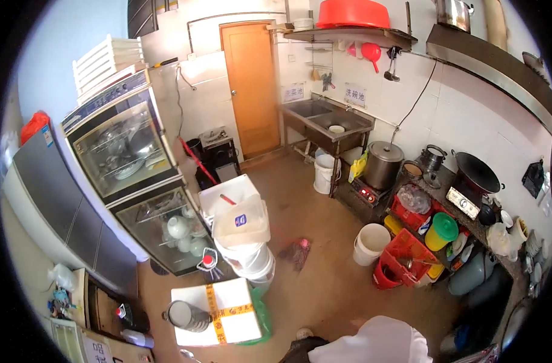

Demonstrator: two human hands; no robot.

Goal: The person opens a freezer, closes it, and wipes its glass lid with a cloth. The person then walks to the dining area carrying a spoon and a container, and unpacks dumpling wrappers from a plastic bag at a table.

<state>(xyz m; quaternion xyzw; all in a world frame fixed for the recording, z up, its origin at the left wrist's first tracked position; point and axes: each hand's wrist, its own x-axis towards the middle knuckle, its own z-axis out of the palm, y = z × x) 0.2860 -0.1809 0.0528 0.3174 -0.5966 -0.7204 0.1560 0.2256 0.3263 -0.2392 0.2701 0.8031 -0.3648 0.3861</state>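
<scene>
Neither of my hands shows in the head view. White clothing (373,342) fills the bottom edge, beside a dark trouser leg (303,349) and part of a shoe; whose they are I cannot tell. Closest on the left stands a white foam box (233,302) with yellow tape across it, on the floor. A grey metal pot (188,316) rests on its lid. Below that box, part of a metal spoon or ladle (188,354) pokes into view.
White buckets (246,257) carry a clear plastic tub (243,221). A glass-door cabinet (128,151) stands left. Red baskets (409,251) and a white bucket (371,242) sit right, under a counter with a wok (477,172). A sink (348,124) and large pot (383,163) are farther back.
</scene>
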